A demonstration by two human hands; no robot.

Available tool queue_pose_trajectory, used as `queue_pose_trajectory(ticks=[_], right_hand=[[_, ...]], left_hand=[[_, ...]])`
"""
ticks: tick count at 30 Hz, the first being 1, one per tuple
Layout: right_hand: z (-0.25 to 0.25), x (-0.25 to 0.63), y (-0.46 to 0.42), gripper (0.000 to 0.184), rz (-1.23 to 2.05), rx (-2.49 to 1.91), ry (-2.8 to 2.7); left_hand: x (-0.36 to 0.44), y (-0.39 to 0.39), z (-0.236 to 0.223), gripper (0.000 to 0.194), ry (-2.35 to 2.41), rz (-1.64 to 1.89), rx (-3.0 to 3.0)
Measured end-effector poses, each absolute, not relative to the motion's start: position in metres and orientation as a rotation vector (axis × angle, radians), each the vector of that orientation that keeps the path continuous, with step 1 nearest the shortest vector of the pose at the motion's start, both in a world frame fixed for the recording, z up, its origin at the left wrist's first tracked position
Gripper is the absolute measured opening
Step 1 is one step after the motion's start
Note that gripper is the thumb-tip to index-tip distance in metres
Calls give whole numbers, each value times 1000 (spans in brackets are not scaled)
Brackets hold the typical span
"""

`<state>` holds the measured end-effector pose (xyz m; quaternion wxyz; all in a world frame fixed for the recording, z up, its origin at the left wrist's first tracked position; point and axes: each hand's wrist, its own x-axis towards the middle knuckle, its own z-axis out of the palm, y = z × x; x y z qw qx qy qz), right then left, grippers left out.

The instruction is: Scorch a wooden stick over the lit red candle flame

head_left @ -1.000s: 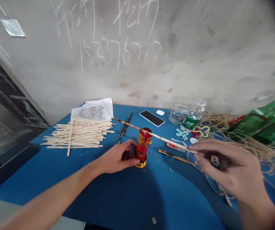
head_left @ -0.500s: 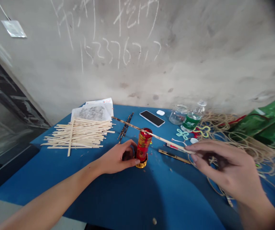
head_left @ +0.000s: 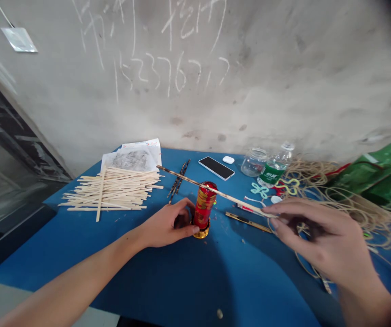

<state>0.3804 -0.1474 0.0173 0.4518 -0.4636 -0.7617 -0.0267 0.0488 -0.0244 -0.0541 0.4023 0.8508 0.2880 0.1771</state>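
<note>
A red candle (head_left: 203, 210) with gold markings stands upright on a gold base near the middle of the blue table. Around its lower part, my left hand (head_left: 173, 225) is closed, thumb at the base. My right hand (head_left: 321, 236) pinches the near end of a thin wooden stick (head_left: 231, 198) between thumb and fingers. The stick slants across the candle's top, its far half darkened with scorched patches and its near half pale. No flame can be made out. Behind my left hand lie several dark-mottled sticks (head_left: 179, 179).
Pale sticks (head_left: 120, 190) are piled at the left beside papers (head_left: 141, 154). A phone (head_left: 216, 168), a glass jar (head_left: 252, 162) and a water bottle (head_left: 275, 168) stand behind. Tangled cord (head_left: 379, 222) and green bottles (head_left: 379, 168) crowd the right. A utility knife (head_left: 248, 222) lies right of the candle.
The stick has shifted slightly to the left along its length, together with my right hand. My left hand and the candle have stayed in place.
</note>
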Motion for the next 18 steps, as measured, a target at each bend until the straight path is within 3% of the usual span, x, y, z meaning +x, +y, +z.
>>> queue_pose_trajectory(ticks=[18], right_hand=[[4, 382, -150, 19, -66, -1188, -1738]], left_hand=[[48, -25, -54, 46, 706, 457, 2137]])
